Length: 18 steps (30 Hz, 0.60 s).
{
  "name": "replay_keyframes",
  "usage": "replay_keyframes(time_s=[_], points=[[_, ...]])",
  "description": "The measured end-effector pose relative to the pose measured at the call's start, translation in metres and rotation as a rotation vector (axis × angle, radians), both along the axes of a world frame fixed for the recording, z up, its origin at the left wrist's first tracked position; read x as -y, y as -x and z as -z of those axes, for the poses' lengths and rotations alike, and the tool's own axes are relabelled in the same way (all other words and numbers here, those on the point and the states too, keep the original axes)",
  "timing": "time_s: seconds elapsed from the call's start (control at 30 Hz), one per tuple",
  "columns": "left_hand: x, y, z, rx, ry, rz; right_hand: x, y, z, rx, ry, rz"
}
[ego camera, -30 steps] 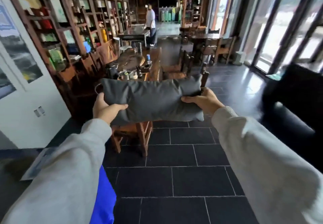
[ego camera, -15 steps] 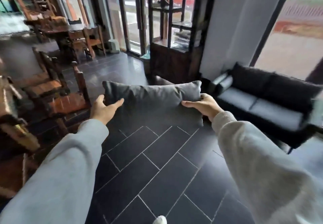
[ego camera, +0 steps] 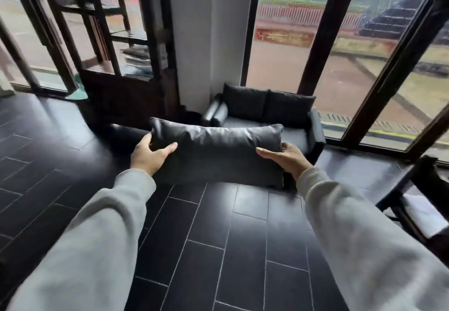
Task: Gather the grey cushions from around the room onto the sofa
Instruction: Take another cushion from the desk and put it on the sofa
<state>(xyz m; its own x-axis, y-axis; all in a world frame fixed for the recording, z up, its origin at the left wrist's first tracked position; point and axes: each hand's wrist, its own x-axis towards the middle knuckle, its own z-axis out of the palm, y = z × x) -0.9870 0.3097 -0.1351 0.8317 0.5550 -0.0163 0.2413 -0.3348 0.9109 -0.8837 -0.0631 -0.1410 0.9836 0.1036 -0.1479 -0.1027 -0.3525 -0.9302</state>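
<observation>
A long grey cushion (ego camera: pixel 218 150) hangs in the air at the centre of the view, held flat by both ends. My left hand (ego camera: pixel 148 154) grips its left end and my right hand (ego camera: pixel 285 158) grips its right end. Behind the cushion, against the white pillar and the window, stands a dark two-seat sofa (ego camera: pixel 295 134) with two dark back cushions (ego camera: pixel 267 105). The held cushion hides part of the sofa's seat.
A dark wooden shelf unit (ego camera: pixel 121 67) with stacked papers stands left of the sofa. A dark chair frame (ego camera: pixel 422 201) is at the right edge. Tall windows (ego camera: pixel 340 55) run along the far wall. Black floor tiles (ego camera: pixel 218 250) stretch between me and the sofa.
The view has swung right from the tables and bookshelves to face the sofa, which now sits straight ahead and closer. Both hands have kept their hold on the cushion.
</observation>
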Motion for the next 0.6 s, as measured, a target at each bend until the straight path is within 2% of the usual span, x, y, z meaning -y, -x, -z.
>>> replay_keyframes(time_s=[0.33, 0.6], points=[[0.038, -0.169, 0.011, -0.021, 0.081, 0.173, 0.045, -0.109, 0.009, 0.026, 0.039, 0.214], [0.098, -0.339, 0.012, -0.036, 0.084, 0.258, 0.101, -0.261, 0.010, -0.002, 0.014, 0.295]])
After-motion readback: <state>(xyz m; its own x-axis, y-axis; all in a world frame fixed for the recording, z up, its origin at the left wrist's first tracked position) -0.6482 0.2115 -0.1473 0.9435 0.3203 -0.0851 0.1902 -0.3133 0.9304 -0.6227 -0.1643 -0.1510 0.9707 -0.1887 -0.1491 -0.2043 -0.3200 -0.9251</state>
